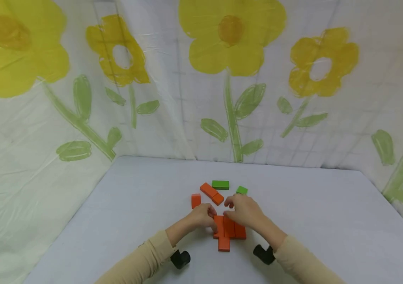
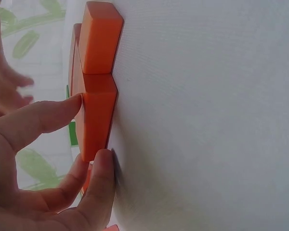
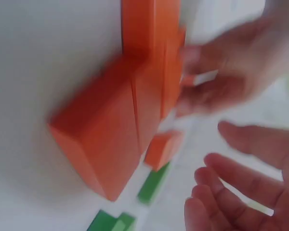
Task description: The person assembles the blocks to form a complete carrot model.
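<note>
Several orange blocks lie flat side by side on the table, with one orange block [image 1: 224, 244] jutting out at the near edge. My left hand [image 1: 204, 217] pinches the leftmost orange block [image 2: 97, 118] of this group, thumb at its near end and fingers at its far end. Over the group's far side hovers my right hand [image 1: 245, 209], its fingers loosely bent and holding nothing. In the right wrist view a gap separates the right fingertips [image 3: 226, 132] from the orange blocks [image 3: 106, 139].
Beyond the hands lie a green block [image 1: 221, 184], a second green block [image 1: 242, 190] partly behind the right hand, an orange block [image 1: 208, 190] touching a smaller one, and another orange block [image 1: 196, 200] at left. A flower-painted curtain [image 1: 166, 130] hangs behind the white table [image 1: 134, 185].
</note>
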`<action>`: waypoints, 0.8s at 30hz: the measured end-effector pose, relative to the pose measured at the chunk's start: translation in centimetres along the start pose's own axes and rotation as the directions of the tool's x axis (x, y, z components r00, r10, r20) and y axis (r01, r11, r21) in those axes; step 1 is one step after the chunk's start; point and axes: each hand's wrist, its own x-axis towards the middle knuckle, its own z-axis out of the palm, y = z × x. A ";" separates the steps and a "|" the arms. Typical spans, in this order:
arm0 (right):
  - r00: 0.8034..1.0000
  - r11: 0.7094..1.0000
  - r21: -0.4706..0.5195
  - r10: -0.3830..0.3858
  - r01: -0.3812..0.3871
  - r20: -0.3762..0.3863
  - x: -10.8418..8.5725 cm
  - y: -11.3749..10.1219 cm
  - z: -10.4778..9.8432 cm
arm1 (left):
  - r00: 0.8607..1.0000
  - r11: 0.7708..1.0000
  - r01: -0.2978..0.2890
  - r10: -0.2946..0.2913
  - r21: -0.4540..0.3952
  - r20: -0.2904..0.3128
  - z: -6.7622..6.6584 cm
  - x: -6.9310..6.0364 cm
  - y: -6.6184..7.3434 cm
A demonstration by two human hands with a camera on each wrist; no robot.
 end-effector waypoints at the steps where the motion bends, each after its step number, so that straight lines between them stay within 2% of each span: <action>1: 1.000 1.000 -0.007 0.025 -0.026 -0.015 0.9 0.1 0.0 | 1.000 1.000 -0.001 0.001 0.001 -0.001 -0.1 0.0 0.0; 3: 0.998 0.997 -0.024 0.067 -0.067 -0.022 2.5 0.4 0.3 | 1.000 1.000 0.004 -0.004 -0.001 -0.001 -0.1 0.0 0.0; 6: 0.994 0.993 -0.048 0.110 -0.109 0.007 4.3 0.6 1.0 | 1.000 1.000 0.011 -0.011 -0.010 0.003 -0.1 0.1 0.0; 9: 0.993 0.992 -0.063 0.115 -0.112 0.034 5.3 0.6 1.5 | 1.000 1.000 0.004 -0.004 -0.014 0.003 0.0 0.2 0.1; 13: 0.993 0.986 -0.131 0.108 -0.101 0.047 6.0 0.1 2.0 | 1.000 1.000 -0.005 0.005 -0.021 0.000 -0.1 0.3 0.1; 17: 0.992 0.980 -0.164 0.122 -0.115 0.036 6.2 0.1 2.3 | 1.000 0.999 -0.001 0.001 -0.038 0.001 0.0 0.3 0.0; 20: 0.993 0.986 -0.125 0.117 -0.114 0.018 5.6 0.4 1.8 | 1.000 0.999 0.007 -0.007 -0.041 0.002 0.0 0.3 -0.1; 24: 0.995 0.993 -0.073 0.095 -0.095 -0.001 4.1 0.9 0.1 | 1.000 0.999 0.024 -0.024 -0.032 -0.001 0.1 0.3 -0.1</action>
